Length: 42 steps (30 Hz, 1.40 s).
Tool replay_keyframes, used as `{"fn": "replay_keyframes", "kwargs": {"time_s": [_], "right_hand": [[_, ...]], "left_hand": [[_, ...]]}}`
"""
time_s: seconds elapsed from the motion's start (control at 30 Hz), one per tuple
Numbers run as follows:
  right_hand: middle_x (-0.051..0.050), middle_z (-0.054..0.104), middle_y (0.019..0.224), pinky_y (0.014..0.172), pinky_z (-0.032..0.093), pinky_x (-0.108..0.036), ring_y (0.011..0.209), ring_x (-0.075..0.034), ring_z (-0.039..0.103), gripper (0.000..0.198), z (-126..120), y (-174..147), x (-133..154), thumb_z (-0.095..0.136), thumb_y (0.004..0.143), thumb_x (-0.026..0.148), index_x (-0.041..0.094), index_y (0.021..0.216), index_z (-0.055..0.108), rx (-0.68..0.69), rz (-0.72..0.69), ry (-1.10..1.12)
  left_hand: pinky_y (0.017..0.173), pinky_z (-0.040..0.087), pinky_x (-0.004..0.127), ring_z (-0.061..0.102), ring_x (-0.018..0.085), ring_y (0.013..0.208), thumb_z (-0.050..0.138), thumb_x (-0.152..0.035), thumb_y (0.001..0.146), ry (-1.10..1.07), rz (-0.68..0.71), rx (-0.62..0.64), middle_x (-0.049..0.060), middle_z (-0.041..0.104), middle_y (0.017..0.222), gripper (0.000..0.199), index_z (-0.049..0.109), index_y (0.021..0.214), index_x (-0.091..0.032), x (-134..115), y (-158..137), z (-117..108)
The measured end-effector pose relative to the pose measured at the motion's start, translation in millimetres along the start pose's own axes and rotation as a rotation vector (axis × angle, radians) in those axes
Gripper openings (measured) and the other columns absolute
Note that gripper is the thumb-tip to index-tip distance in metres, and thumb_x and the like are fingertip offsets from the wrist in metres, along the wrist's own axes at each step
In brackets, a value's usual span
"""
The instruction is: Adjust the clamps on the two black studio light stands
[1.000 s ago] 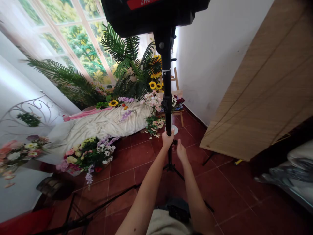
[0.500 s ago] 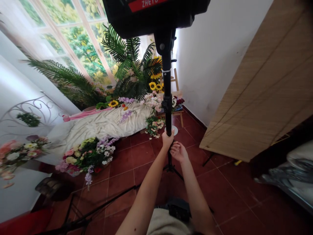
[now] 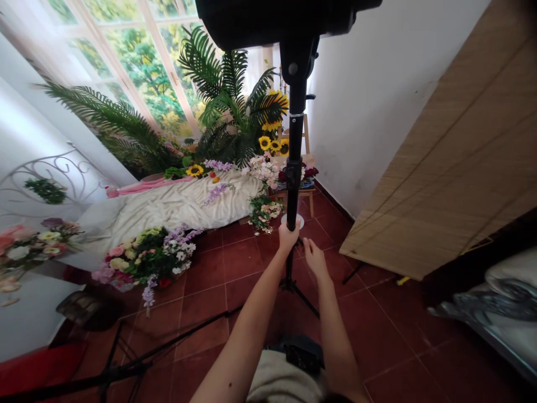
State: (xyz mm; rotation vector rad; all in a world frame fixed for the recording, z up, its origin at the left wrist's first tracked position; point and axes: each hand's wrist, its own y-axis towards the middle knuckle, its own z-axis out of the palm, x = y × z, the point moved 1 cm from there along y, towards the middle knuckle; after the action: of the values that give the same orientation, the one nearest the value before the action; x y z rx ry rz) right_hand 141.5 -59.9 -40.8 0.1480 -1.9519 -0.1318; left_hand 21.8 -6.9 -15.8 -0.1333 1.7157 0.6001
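My left hand is wrapped round the black pole of a light stand, below its middle joint. A large black lamp head sits on top, cut off by the upper edge of the view. Just right of the pole and slightly lower, my right hand is closed, thumb and fingers together at a small dark knob on the stand. The fingers partly hide this knob. The stand's legs spread over the red floor tiles below.
Flower bunches and a bed with a cream cover are on the left. Another black stand leg crosses the floor at lower left. A woven blind leans at right, near a silver carved furniture piece.
My right hand's fingers have shifted slightly right, away from the pole's front. The lamp head and upper pole appear farther right and higher in view. My left hand keeps its grip.
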Motion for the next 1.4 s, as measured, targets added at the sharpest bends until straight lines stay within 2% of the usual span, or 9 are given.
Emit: {"fn": "replay_keyframes", "kwargs": {"time_s": [0.07,0.27,0.5,0.6,0.7,0.83,1.07,1.23,1.4], "right_hand": [[-0.007,0.065,0.083,0.069,0.04,-0.028,0.076,-0.021,0.059,0.046,2,-1,-1,0.034,0.088,0.058,0.021,0.086,0.061,-0.024,-0.016,-0.01],[-0.003,0.06,0.074,0.063,0.039,-0.026,0.066,-0.018,0.054,0.041,7,-4,1,0.042,0.085,0.059,0.021,0.082,0.058,-0.031,-0.083,-0.103],[-0.008,0.064,0.088,0.059,0.032,-0.025,0.076,-0.019,0.057,0.042,11,-6,7,0.035,0.09,0.054,0.022,0.089,0.062,-0.127,-0.131,-0.351],[-0.009,0.067,0.082,0.058,0.03,-0.025,0.07,-0.019,0.057,0.046,16,-4,8,0.031,0.092,0.052,0.021,0.085,0.065,-0.16,-0.107,-0.396],[-0.01,0.066,0.071,0.056,0.027,-0.025,0.06,-0.019,0.055,0.051,20,0,6,0.03,0.091,0.053,0.022,0.079,0.068,-0.168,-0.045,-0.369],[-0.01,0.064,0.062,0.053,0.026,-0.027,0.055,-0.02,0.052,0.057,20,7,1,0.026,0.09,0.056,0.022,0.071,0.068,-0.106,-0.014,-0.325],[-0.005,0.055,0.051,0.051,0.025,-0.025,0.048,-0.013,0.04,0.065,17,18,-5,0.02,0.09,0.06,0.018,0.053,0.054,-0.007,-0.129,-0.198],[-0.002,0.047,0.047,0.05,0.023,-0.024,0.048,-0.01,0.035,0.067,19,21,-10,0.017,0.089,0.062,0.016,0.05,0.047,0.007,-0.165,-0.153],[-0.002,0.047,0.047,0.05,0.024,-0.024,0.048,-0.011,0.035,0.067,20,18,-12,0.016,0.088,0.063,0.017,0.05,0.047,0.004,-0.173,-0.168]], "left_hand": [[0.052,0.036,0.021,0.044,0.009,0.055,0.059,-0.055,0.073,0.004,-0.005,-0.001,0.0,0.049,0.059,0.04,0.054,0.064,-0.016,1,0,0],[0.051,0.036,0.021,0.044,0.009,0.053,0.059,-0.056,0.073,0.015,-0.004,-0.011,-0.001,0.049,0.056,0.041,0.054,0.063,-0.016,2,1,-1],[0.051,0.035,0.021,0.043,0.009,0.053,0.059,-0.055,0.073,0.018,-0.006,-0.025,-0.001,0.048,0.056,0.04,0.053,0.062,-0.016,3,1,0],[0.051,0.035,0.021,0.043,0.009,0.053,0.059,-0.053,0.073,0.027,-0.002,-0.021,-0.001,0.049,0.057,0.039,0.054,0.062,-0.016,5,2,0],[0.05,0.034,0.021,0.042,0.009,0.053,0.06,-0.052,0.073,0.028,0.007,-0.017,-0.001,0.048,0.057,0.038,0.054,0.062,-0.016,6,2,-1],[0.05,0.034,0.021,0.042,0.009,0.052,0.06,-0.052,0.073,0.02,0.008,-0.021,-0.001,0.047,0.056,0.038,0.054,0.062,-0.016,5,1,-1],[0.055,0.039,0.022,0.051,0.012,0.058,0.064,-0.052,0.07,-0.018,-0.074,-0.04,0.0,0.054,0.057,0.037,0.059,0.065,-0.015,4,2,0],[0.068,0.046,0.023,0.058,0.013,0.072,0.068,-0.047,0.068,-0.087,-0.107,-0.049,0.004,0.064,0.075,0.037,0.063,0.084,-0.014,4,-5,1],[0.079,0.048,0.027,0.061,0.015,0.083,0.065,-0.046,0.073,-0.185,-0.109,0.038,0.007,0.066,0.091,0.038,0.062,0.096,-0.016,17,-30,-12]]}}
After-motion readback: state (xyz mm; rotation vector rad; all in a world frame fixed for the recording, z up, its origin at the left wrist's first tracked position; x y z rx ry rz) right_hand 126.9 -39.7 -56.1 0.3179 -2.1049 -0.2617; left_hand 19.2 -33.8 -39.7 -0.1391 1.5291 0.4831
